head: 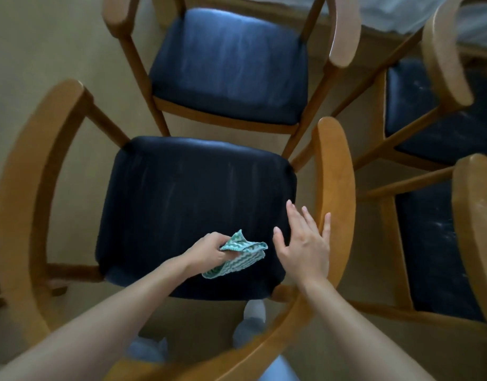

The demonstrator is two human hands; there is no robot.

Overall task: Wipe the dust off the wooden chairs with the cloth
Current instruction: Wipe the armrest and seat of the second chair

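- Wooden rail (335,174) of the nearest chair (14,215) is curving around a person standing behind it, with grey-socked feet (253,312) showing below the seat's near edge.
- Pinching a green-and-white zigzag cloth (237,255), the left hand (206,250) is holding it bunched in curled fingers over the near right part of the dark padded seat (182,202), likely ready to wipe; whether the cloth is touching the seat cannot be told.
- Beside the cloth, the right hand (305,243) is spreading open with straight fingers, its outer fingers lying against the rail's right arm, seemingly to steady the chair.
- Pale streaks are running across the seat, suggesting dust to clear.
- Beyond the seat's far edge, a second chair (344,31) is standing close, while two further chairs (445,50) are crowding in from the right with speckled seats, probably awaiting wiping.
- No brand, label or writing is showing.
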